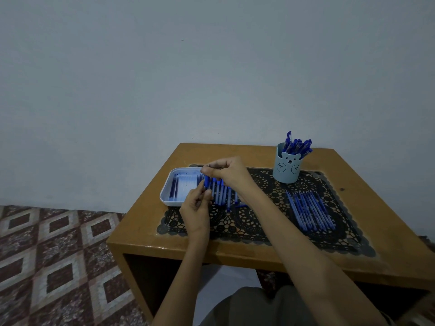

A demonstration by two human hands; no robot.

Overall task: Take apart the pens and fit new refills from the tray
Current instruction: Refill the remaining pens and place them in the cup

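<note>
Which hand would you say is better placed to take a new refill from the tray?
Probably the right. The right hand pinches only the top end of the blue pen, its fingertips over the rim of the tray; the left hand holds the pen's body.

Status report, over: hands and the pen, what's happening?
Left hand grips pen low, right hand pinches its top. Pen held up at tray right side. Nothing blocking.

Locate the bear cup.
Head view: the bear cup stands right of the right hand, on the lace mat's far edge, behind a row of pen parts.
</note>
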